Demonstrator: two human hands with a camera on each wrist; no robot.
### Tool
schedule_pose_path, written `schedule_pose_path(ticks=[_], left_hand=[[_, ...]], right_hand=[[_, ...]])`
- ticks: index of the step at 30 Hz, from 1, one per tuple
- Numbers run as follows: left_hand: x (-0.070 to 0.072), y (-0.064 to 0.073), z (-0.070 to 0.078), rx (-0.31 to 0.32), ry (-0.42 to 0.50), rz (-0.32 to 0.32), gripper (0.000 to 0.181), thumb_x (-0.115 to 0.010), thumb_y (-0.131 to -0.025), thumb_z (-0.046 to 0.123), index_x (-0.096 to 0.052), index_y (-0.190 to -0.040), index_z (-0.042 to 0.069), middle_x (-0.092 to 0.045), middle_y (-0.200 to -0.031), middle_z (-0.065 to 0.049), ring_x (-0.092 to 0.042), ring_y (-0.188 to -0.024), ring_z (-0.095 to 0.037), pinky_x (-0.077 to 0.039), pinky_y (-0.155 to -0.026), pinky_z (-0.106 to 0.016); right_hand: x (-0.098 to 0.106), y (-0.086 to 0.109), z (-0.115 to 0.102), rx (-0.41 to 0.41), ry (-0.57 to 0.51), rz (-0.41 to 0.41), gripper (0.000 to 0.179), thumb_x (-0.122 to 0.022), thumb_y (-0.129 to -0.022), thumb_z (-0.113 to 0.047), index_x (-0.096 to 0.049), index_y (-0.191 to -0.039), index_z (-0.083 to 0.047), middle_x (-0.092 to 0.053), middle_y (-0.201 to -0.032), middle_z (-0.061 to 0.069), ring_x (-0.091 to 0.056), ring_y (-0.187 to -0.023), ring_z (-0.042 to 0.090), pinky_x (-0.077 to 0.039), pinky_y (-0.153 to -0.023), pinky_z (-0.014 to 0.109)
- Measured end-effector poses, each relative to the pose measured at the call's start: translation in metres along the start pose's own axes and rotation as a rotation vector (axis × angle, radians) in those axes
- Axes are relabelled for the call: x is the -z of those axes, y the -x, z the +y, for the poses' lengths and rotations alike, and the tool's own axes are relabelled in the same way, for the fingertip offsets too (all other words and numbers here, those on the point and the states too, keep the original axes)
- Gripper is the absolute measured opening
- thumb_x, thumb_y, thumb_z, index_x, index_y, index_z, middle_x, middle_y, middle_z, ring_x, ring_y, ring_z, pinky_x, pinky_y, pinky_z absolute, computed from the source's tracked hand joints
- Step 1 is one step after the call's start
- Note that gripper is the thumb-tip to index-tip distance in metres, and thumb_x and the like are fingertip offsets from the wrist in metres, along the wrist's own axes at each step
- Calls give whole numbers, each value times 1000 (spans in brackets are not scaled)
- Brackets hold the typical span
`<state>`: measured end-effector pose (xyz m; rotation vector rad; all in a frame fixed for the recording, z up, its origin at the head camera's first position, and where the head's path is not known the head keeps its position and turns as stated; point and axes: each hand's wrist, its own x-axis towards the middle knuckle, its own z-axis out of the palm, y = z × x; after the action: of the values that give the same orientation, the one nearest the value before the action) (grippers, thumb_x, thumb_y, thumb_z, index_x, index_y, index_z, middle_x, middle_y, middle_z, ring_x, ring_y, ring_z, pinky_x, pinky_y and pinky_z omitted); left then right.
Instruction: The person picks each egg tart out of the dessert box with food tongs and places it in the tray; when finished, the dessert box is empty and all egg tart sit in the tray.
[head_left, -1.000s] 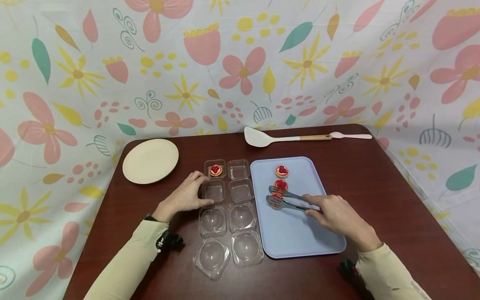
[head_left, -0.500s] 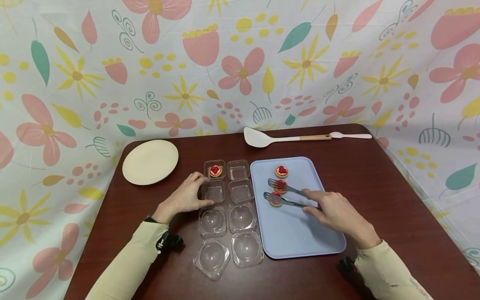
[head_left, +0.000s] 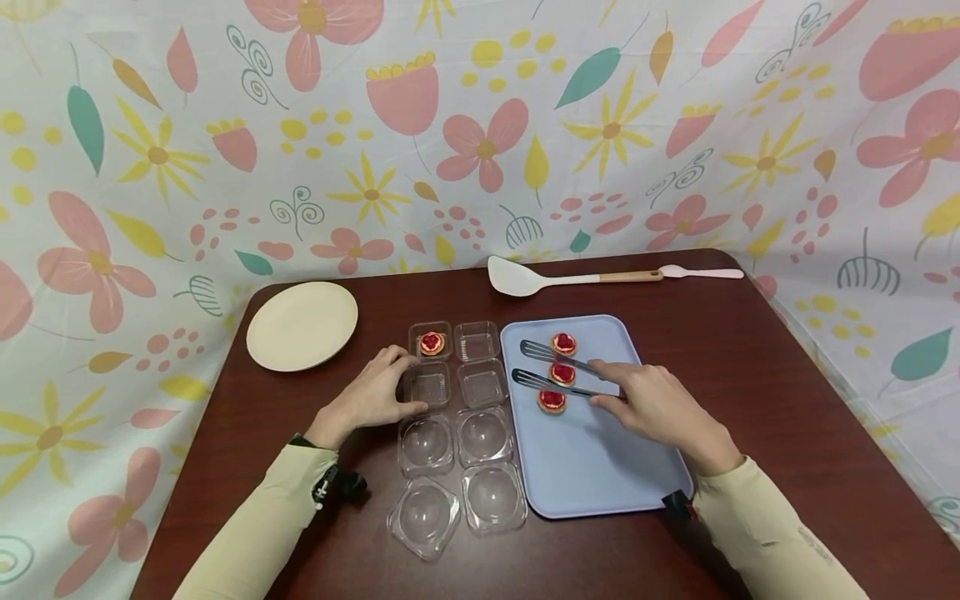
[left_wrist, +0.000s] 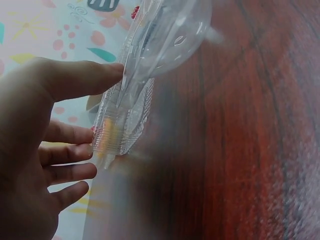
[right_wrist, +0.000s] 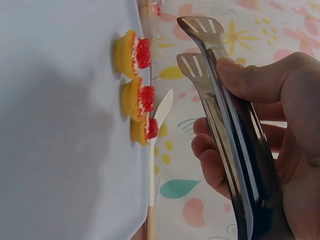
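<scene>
My right hand (head_left: 663, 408) grips slotted metal tongs (head_left: 537, 351), their two ends apart above the tray. Below them, three small red-topped tarts (head_left: 552, 402) stand in a line on the light blue tray (head_left: 585, 467); the tongs overlap the middle one in the head view, with nothing between their ends in the right wrist view. My left hand (head_left: 367, 392) holds a clear plastic box (head_left: 430, 386) at its left side, thumb on the near edge and fingers at the far corner. One more tart (head_left: 432, 342) sits in the box behind it.
Two other clear boxes (head_left: 477, 342) stand right of these, beside the tray. Several clear domed lids (head_left: 492, 497) lie in front. A cream plate (head_left: 302, 325) is at back left. A white spatula (head_left: 517, 277) and a small pink-handled utensil (head_left: 708, 272) lie along the back edge.
My right hand and the tongs have moved up and left, away from the nearest tart towards the back ones. The tongs' ends have spread apart. My left hand has stayed put.
</scene>
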<state>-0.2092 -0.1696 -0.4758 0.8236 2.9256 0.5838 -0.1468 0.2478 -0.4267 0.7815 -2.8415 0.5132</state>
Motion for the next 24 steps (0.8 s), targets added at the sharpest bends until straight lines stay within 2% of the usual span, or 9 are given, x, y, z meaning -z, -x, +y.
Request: schedule_pose_path(ticks=[9, 14, 17, 20, 21, 24], left_hand=[[2, 0, 0, -9, 4, -6, 73, -79, -75, 48, -57, -132, 7, -51, -121, -8, -48, -118, -27, -41, -101, -47], [4, -2, -3, -1, 16, 15, 69, -78, -76, 50, -59, -130, 10, -51, -119, -7, -47, -116, -26, -41, -100, -48], [4, -5, -6, 2, 16, 35, 68, -77, -77, 51, -60, -127, 10, -51, -119, -7, -47, -115, -26, -41, -98, -48], [5, -9, -11, 12, 2, 43, 69, -76, -78, 52, -58, -128, 9, -50, -121, -7, -46, -117, -26, -41, -99, -47], [5, -10, -13, 15, -2, 44, 70, -75, -78, 53, -57, -129, 8, -49, -123, -7, -46, -118, -26, -41, -99, -47], [6, -14, -16, 23, 0, 50, 73, -75, -79, 52, -55, -131, 6, -48, -126, -9, -45, -122, -27, -40, -102, -47]], right_hand=[[-1, -16, -5, 65, -1, 38, 51, -79, -81, -26, -65, -126, -5, -73, -104, 8, -43, -53, -1, -39, -52, 23], [-3, -26, -8, 68, 0, 45, 50, -78, -83, -28, -66, -126, -7, -72, -90, 2, -45, -55, 2, -41, -56, 27], [-5, -33, -10, 72, -2, 44, 49, -77, -83, -29, -66, -127, -9, -73, -93, 3, -54, -61, 8, -45, -58, 32], [-5, -41, -12, 92, -8, 53, 48, -76, -84, -29, -65, -127, -10, -73, -108, 8, -66, -75, 16, -50, -63, 39], [-6, -44, -13, 100, -10, 57, 47, -76, -84, -28, -66, -126, -9, -72, -112, 9, -68, -81, 19, -52, -65, 41], [-7, -53, -16, 123, -9, 63, 44, -74, -86, -28, -66, -125, -8, -71, -116, 10, -70, -84, 21, -53, -69, 43]])
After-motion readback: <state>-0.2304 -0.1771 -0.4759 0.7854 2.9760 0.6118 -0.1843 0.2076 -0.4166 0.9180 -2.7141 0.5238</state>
